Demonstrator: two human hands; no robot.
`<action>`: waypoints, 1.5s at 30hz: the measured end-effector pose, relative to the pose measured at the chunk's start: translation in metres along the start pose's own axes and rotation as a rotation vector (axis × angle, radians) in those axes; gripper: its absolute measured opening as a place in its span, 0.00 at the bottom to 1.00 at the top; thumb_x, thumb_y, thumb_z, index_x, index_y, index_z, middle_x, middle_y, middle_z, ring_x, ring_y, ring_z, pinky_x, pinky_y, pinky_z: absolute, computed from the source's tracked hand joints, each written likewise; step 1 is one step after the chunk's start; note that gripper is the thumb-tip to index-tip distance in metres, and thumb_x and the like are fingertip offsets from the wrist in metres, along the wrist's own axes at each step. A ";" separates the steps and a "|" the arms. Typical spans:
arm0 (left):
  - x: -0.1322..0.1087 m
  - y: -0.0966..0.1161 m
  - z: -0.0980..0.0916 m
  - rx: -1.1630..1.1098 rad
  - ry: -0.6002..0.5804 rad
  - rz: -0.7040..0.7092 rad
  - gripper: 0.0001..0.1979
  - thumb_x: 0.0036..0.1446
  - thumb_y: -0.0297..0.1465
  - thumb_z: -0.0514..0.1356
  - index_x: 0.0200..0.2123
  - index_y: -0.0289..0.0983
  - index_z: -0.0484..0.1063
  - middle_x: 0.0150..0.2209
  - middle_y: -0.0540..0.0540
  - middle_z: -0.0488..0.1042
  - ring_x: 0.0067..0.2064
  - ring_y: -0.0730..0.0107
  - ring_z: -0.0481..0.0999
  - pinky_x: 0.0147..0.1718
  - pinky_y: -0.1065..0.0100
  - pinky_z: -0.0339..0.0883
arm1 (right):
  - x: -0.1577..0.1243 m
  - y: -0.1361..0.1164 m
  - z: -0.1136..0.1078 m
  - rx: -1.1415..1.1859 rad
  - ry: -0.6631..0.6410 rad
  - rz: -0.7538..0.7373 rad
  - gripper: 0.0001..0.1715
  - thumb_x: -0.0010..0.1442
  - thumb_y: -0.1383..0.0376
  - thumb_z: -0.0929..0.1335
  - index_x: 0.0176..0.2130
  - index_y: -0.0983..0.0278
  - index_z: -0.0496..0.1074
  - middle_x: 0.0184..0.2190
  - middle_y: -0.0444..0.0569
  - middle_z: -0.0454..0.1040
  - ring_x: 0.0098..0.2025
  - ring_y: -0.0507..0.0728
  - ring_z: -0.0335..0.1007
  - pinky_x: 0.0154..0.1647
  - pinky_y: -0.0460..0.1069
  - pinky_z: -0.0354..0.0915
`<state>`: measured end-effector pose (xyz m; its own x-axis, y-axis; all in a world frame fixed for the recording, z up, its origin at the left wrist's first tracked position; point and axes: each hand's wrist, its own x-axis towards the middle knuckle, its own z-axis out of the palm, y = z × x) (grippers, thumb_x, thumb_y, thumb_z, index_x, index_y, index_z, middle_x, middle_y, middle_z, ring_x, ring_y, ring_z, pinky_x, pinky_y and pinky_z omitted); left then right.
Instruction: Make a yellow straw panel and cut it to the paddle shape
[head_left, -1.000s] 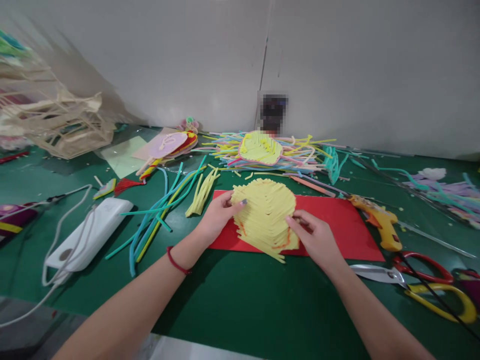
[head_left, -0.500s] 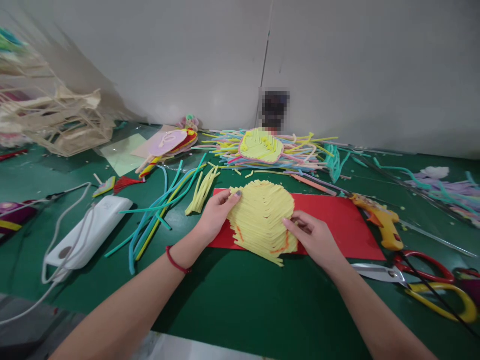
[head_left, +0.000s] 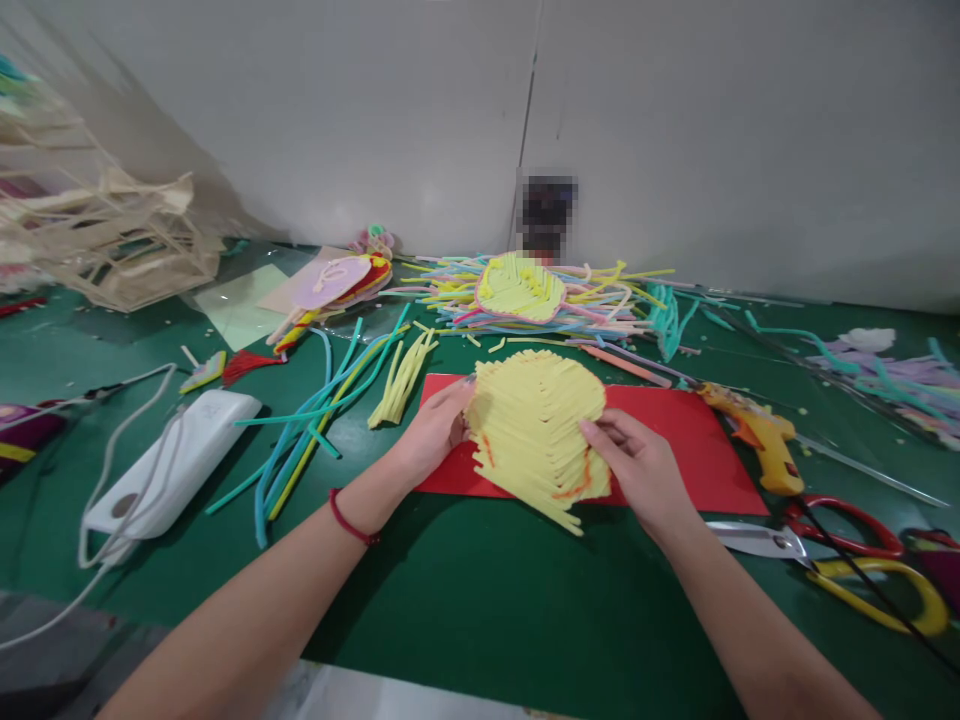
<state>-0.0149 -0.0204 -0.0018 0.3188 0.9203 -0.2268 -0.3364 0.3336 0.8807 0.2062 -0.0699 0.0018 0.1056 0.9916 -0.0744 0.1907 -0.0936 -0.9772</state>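
Observation:
Between my two hands is a rounded yellow panel [head_left: 536,430] made of chenille stems laid side by side in a leaf-like pattern, with orange marks near its lower edge. My left hand [head_left: 439,430] pinches its left edge, the fingertips partly hidden behind it. On the right edge, my right hand [head_left: 637,460] grips it between thumb and fingers. The panel is held above a red sheet [head_left: 675,450] lying on the green table [head_left: 480,600]. A small bunch of yellow stems [head_left: 405,380] lies just beyond my left hand.
Scissors [head_left: 795,550] and a yellow glue gun [head_left: 769,440] lie at the right. On the left are a white power strip [head_left: 172,465] with cables and loose blue-green stems [head_left: 300,430]. A heap of coloured stems [head_left: 450,295] carries a second yellow panel [head_left: 521,287] at the back.
The yellow panel has shifted slightly right and turned a little in my hands. My left fingertips have slipped further behind its edge.

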 end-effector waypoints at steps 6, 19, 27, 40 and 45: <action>-0.002 0.003 0.003 0.044 -0.015 -0.040 0.21 0.43 0.34 0.69 0.42 0.36 0.72 0.31 0.50 0.75 0.26 0.81 0.70 0.25 0.78 0.63 | 0.004 0.004 -0.003 0.060 0.084 -0.020 0.18 0.51 0.51 0.71 0.34 0.62 0.73 0.32 0.47 0.78 0.36 0.56 0.74 0.38 0.49 0.68; -0.008 0.006 0.008 0.102 -0.283 -0.147 0.20 0.45 0.35 0.69 0.41 0.33 0.72 0.40 0.39 0.79 0.42 0.59 0.79 0.43 0.61 0.71 | 0.008 0.013 -0.001 0.190 0.291 -0.088 0.17 0.51 0.52 0.71 0.33 0.61 0.69 0.27 0.45 0.75 0.34 0.55 0.72 0.37 0.50 0.67; -0.007 -0.002 0.009 0.177 -0.312 -0.110 0.27 0.45 0.32 0.68 0.50 0.35 0.70 0.42 0.41 0.79 0.45 0.59 0.78 0.42 0.65 0.72 | 0.007 0.014 0.009 0.238 0.329 -0.154 0.17 0.51 0.54 0.72 0.39 0.60 0.71 0.36 0.47 0.78 0.40 0.56 0.74 0.44 0.53 0.68; -0.009 -0.003 0.014 0.187 -0.300 -0.120 0.23 0.42 0.29 0.70 0.45 0.32 0.73 0.37 0.41 0.80 0.38 0.64 0.80 0.38 0.68 0.72 | 0.004 0.014 0.016 0.216 0.283 -0.189 0.21 0.54 0.56 0.70 0.46 0.60 0.71 0.40 0.49 0.79 0.47 0.59 0.74 0.49 0.55 0.69; -0.008 -0.005 0.013 0.178 -0.321 -0.097 0.24 0.42 0.32 0.70 0.45 0.32 0.73 0.37 0.41 0.80 0.38 0.64 0.80 0.38 0.69 0.72 | 0.001 0.011 0.017 0.178 0.270 -0.196 0.17 0.54 0.56 0.70 0.43 0.60 0.72 0.38 0.48 0.79 0.46 0.59 0.74 0.48 0.55 0.69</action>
<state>-0.0041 -0.0322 0.0016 0.6128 0.7657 -0.1953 -0.1412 0.3493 0.9263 0.1920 -0.0682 -0.0128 0.3416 0.9278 0.1497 0.0631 0.1363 -0.9887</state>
